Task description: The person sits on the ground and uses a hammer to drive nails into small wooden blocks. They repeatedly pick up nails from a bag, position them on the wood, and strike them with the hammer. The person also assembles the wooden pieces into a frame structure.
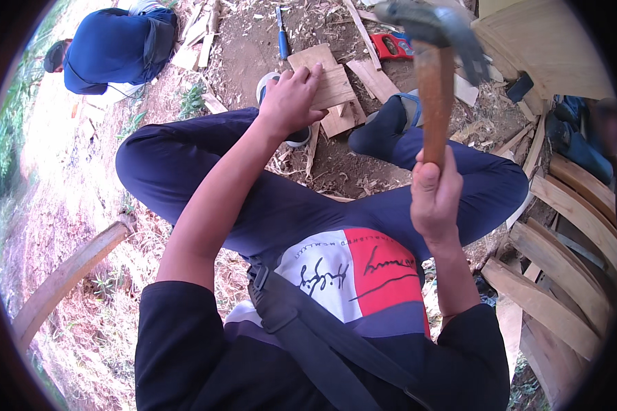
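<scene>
My right hand (pixel 437 198) is wrapped round the wooden handle of a claw hammer (pixel 434 103), holding it upright. The hammer's metal head is raised and slightly blurred. Between my feet, my left hand (pixel 291 103) grips a flat piece of light wood (pixel 336 88) from its left side, fingers over its top. This piece rests on other wood, including a board (pixel 336 122) beneath it. What my left thumb touches is partly hidden.
A blue-handled chisel (pixel 282 42) lies beyond the wood, and a red saw handle (pixel 386 46) further right. Curved planks (pixel 548 301) are stacked at right. A person in blue (pixel 116 48) is at far left. A curved wooden piece (pixel 68 281) is at left.
</scene>
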Available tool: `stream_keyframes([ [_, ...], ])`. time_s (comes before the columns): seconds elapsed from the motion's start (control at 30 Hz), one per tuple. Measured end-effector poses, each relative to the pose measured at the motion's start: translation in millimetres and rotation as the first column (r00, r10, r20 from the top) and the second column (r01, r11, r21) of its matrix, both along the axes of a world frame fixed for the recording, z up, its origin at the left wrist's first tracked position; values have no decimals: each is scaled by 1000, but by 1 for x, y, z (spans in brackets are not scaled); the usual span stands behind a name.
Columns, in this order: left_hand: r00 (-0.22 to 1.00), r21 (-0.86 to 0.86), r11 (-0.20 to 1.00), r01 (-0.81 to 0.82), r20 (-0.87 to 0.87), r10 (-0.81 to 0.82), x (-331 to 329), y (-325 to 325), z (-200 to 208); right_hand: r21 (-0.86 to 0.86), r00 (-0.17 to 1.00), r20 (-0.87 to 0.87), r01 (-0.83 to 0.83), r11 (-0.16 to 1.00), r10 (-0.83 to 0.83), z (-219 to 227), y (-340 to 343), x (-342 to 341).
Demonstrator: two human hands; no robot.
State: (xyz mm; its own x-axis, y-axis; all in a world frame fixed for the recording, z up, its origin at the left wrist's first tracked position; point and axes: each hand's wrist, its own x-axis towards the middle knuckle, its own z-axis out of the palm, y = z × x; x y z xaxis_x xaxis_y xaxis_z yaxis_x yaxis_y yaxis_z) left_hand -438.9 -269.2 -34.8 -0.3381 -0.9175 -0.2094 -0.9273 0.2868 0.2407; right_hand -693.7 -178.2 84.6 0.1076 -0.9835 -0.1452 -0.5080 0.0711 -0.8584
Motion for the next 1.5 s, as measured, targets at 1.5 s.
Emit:
stream_keyframes([
  [1.5, 929, 87, 987, -132, -338, 154, 16, -4, -33, 135, 999, -28, 47, 990, -43, -201, -91, 80],
])
